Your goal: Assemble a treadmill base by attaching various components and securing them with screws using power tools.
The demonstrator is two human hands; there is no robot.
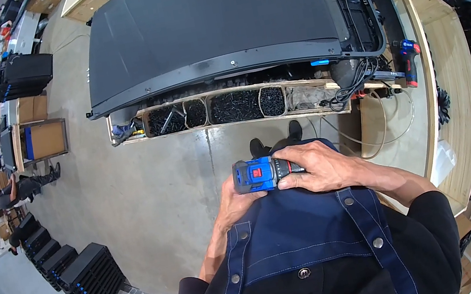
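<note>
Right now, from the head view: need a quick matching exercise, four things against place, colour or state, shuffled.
1. cordless drill
2. wooden parts tray
3. second power tool
4. right hand

A. to the right of the big dark machine
B. clasped around a tool's chuck end
C. blue and black, in the person's grasp
D. along the machine's near edge, with small black pieces inside

Pairs: 1-C, 2-D, 3-A, 4-B

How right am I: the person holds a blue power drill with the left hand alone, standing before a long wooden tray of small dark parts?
Not quite: the left hand is not alone. The head view shows the right hand also on the blue power drill. The wooden tray of small dark parts is correct.
</note>
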